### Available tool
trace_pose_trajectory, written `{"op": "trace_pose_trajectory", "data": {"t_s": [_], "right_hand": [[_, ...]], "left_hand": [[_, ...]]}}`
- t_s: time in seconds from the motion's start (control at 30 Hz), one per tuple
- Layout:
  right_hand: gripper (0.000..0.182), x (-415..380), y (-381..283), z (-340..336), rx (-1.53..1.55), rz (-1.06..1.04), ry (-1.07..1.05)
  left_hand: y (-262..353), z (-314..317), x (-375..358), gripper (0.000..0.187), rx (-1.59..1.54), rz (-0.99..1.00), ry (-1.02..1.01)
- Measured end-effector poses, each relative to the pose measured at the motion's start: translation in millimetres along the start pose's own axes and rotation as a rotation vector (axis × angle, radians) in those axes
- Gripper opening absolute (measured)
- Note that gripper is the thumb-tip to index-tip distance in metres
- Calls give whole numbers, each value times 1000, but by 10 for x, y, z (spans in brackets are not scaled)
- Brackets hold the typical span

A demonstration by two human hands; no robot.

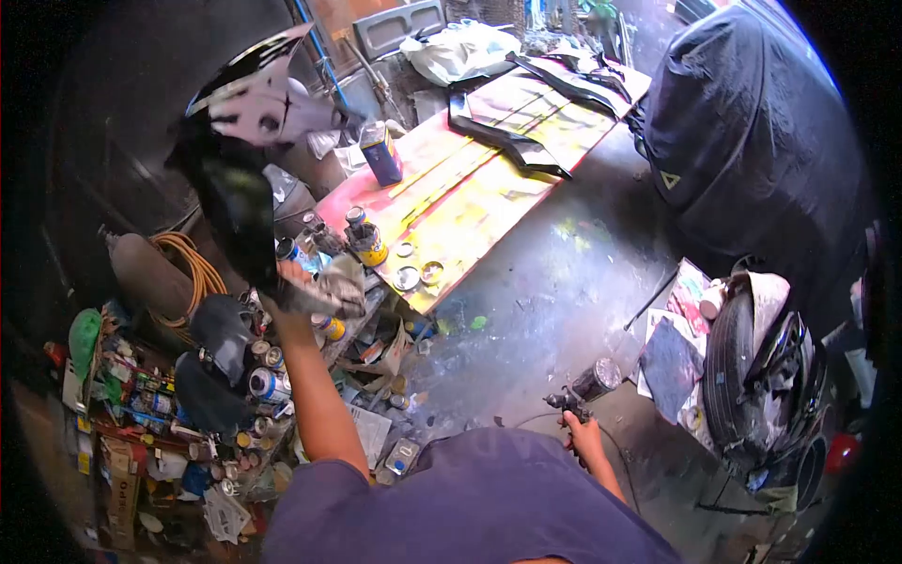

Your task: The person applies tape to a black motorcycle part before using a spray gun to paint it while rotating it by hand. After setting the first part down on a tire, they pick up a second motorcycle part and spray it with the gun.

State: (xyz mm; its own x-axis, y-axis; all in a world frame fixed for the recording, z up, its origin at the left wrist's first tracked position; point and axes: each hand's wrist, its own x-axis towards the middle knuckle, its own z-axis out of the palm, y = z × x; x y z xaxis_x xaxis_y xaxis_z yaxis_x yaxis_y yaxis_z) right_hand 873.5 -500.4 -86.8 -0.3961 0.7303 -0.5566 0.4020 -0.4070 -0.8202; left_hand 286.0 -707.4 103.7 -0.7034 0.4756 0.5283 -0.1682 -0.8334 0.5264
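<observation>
Black panel up in one hand, spray gun down in the other

The left hand (299, 282) is clenched on the lower end of a glossy black body panel (240, 179), lifting it high over the cluttered cans (268, 376), and its surface already shines wet-dark, so the coat looks largely laid on. The right hand (584, 437) grips the spray gun (581, 393) by its handle, hanging low and pointed away from the panel, well apart from it. More black trim pieces (512, 141) lie on the paint-streaked board (460, 202) beyond; whether those are finished I cannot tell.
</observation>
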Motion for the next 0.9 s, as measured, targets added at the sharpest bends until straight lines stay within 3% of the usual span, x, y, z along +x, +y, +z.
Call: {"op": "trace_pose_trajectory", "data": {"t_s": [0.03,0.07,0.1,0.17,0.2,0.4,0.47,0.6,0.9], "right_hand": [[38,147,-66,69,-13,-19,3],[38,299,-94,126,-28,-33,7],[39,392,-118,158,-43,-40,11],[40,508,-278,228,-22,-48,-5],[41,590,-381,252,-6,-62,-10],[38,1281,-563,241,-11,-4,-13],[38,1481,-767,198,-45,26,-16],[38,2073,-1043,84,6,-11,16],[38,2975,-1635,-48,-44,40,16]], "left_hand": [[-71,231,246,20,175,99,165],[-143,466,492,26,361,166,348],[-123,368,779,36,-22,67,208],[-314,179,1318,45,-181,-45,43],[-438,575,1475,53,25,37,266],[-1180,353,2332,62,182,-44,556],[-1417,-153,2618,62,230,-26,493],[-1844,-95,3014,62,304,-28,566],[-2492,-1167,3766,57,274,-19,569]]}}
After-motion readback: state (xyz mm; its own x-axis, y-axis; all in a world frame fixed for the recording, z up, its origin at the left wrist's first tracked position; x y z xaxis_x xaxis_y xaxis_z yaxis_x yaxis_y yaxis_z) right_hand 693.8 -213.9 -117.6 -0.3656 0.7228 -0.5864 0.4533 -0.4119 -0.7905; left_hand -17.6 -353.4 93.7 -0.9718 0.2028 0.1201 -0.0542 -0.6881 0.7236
